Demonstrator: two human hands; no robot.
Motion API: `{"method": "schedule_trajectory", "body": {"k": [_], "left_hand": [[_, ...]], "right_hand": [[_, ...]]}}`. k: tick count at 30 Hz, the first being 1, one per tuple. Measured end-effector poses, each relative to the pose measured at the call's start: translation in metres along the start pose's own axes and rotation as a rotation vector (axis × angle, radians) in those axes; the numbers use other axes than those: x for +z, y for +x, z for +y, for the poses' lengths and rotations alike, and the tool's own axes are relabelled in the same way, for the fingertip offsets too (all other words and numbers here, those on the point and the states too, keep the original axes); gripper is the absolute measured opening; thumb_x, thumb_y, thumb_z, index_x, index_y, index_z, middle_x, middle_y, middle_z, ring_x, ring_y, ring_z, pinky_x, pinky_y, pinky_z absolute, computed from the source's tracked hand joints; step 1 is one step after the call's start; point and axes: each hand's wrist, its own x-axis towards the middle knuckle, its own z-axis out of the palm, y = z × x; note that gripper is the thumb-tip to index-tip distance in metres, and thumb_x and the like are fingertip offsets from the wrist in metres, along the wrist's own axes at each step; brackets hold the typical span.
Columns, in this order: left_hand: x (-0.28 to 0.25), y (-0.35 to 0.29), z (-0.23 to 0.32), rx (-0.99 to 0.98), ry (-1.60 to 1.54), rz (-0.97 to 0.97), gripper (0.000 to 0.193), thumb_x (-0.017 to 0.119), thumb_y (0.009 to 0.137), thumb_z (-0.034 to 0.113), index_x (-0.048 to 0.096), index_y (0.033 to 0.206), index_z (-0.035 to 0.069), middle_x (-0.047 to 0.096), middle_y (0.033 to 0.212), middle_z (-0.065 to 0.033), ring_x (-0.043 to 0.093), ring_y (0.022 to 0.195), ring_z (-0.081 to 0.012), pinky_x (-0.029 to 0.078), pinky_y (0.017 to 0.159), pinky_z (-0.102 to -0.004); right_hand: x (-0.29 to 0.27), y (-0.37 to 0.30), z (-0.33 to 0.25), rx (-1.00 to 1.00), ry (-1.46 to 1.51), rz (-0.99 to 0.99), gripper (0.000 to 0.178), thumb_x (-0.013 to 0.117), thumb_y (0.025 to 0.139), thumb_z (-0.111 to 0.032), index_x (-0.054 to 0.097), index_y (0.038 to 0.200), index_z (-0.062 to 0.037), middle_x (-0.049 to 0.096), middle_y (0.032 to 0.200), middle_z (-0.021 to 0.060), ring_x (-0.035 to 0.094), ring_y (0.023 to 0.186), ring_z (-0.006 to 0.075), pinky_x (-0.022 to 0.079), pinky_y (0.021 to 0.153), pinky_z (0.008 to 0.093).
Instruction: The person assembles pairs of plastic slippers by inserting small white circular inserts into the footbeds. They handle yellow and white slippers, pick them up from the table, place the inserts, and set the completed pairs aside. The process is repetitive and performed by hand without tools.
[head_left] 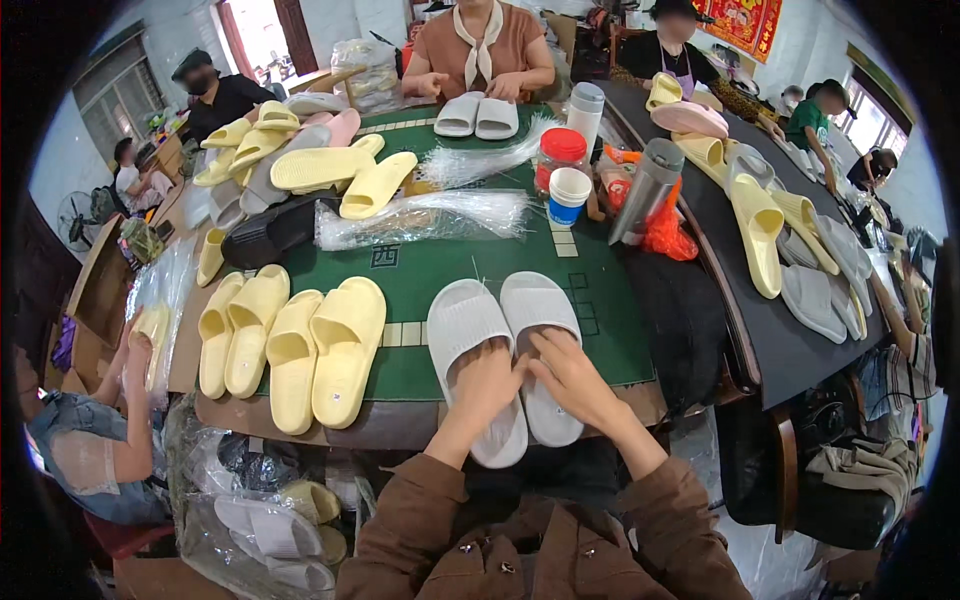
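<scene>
Two grey slippers (468, 322): side by side over the near right part of the green mat (450, 262), with toes away and heels past its near edge.
Left hand (482, 385): back upward, inside the left one of the pair, with fingers tucked forward beneath the strap and mostly hidden; cannot tell whether clamped on the strap or loose under it.
Right hand (573, 372): back upward, slanting inward over the other slipper, with fingers bent at the strap opening and thumb toward the left hand; cannot tell whether closed on the strap or merely laid against it.
Brown sleeves (410, 520): below the near edge of the green mat, angled inward toward the pair.
Yellow slippers (350, 330): four in a row along the near left part of the green mat, with toes away.
Red-lidded jar (560, 160): on the far right part of the green mat, lid on, contents unclear.
White-and-blue cup (568, 200): on the green mat, just nearer than the jar, contents unclear.
Steel flask (648, 190): at the right edge of the green mat, beside a crumpled orange-red bag (668, 235), inside hidden.
Capped bottle (584, 115): near the far right corner of the green mat, inside hidden.
Clear sack (205, 450): below the near left corner of the green mat, with bagged grey slippers (268, 525) visible through the film.
</scene>
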Motion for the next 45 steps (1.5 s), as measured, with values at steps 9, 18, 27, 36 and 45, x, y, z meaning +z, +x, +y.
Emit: {"method": "schedule_trajectory", "body": {"k": [9, 18, 27, 36, 45], "left_hand": [[-0.004, 0.001, 0.005, -0.001, -0.011, -0.014, 0.061, 0.055, 0.088, 0.044, 0.053, 0.113, -0.012, 0.057, 0.113, -0.0326, 0.056, 0.105, -0.0462, 0.043, 0.093, -0.0510], [-0.025, 0.008, -0.002, 0.022, -0.142, -0.216, 0.074, 0.071, 0.071, 0.049, 0.054, 0.108, -0.012, 0.061, 0.102, -0.0298, 0.062, 0.095, -0.0407, 0.049, 0.080, -0.0438], [-0.012, 0.005, -0.007, 0.039, -0.082, -0.112, 0.061, 0.054, 0.089, 0.048, 0.054, 0.109, -0.010, 0.060, 0.105, -0.0315, 0.060, 0.097, -0.0435, 0.048, 0.082, -0.0469], [-0.004, 0.001, -0.002, 0.067, 0.012, -0.011, 0.058, 0.045, 0.092, 0.043, 0.055, 0.107, -0.012, 0.059, 0.107, -0.0322, 0.059, 0.095, -0.0466, 0.047, 0.086, -0.0504], [-0.003, 0.002, -0.005, 0.041, 0.063, -0.019, 0.051, 0.049, 0.091, 0.039, 0.056, 0.109, -0.007, 0.061, 0.104, -0.0294, 0.060, 0.095, -0.0450, 0.047, 0.085, -0.0517]], "right_hand": [[-0.014, -0.007, 0.000, -0.280, -0.501, 0.042, 0.034, 0.058, 0.074, -0.009, 0.062, 0.105, 0.0009, 0.057, 0.113, 0.0102, 0.054, 0.108, 0.0271, 0.045, 0.089, 0.0392], [0.007, 0.005, 0.015, -0.163, -0.477, 0.061, 0.020, 0.060, 0.071, -0.009, 0.058, 0.090, -0.0006, 0.051, 0.091, 0.0095, 0.056, 0.090, 0.0255, 0.050, 0.077, 0.0354], [0.010, 0.004, 0.015, -0.150, -0.497, 0.052, 0.021, 0.061, 0.073, -0.008, 0.060, 0.093, -0.0015, 0.053, 0.096, 0.0090, 0.057, 0.093, 0.0255, 0.051, 0.076, 0.0350], [-0.030, 0.069, 0.036, 0.202, 0.058, 0.380, 0.016, 0.052, 0.089, -0.003, 0.064, 0.099, 0.0014, 0.067, 0.085, 0.0151, 0.066, 0.075, 0.0255, 0.051, 0.067, 0.0323], [0.034, 0.171, 0.098, 0.606, 0.506, -0.071, 0.027, 0.065, 0.086, -0.023, 0.066, 0.100, -0.0003, 0.069, 0.083, 0.0093, 0.067, 0.073, 0.0140, 0.049, 0.060, 0.0298]]}}
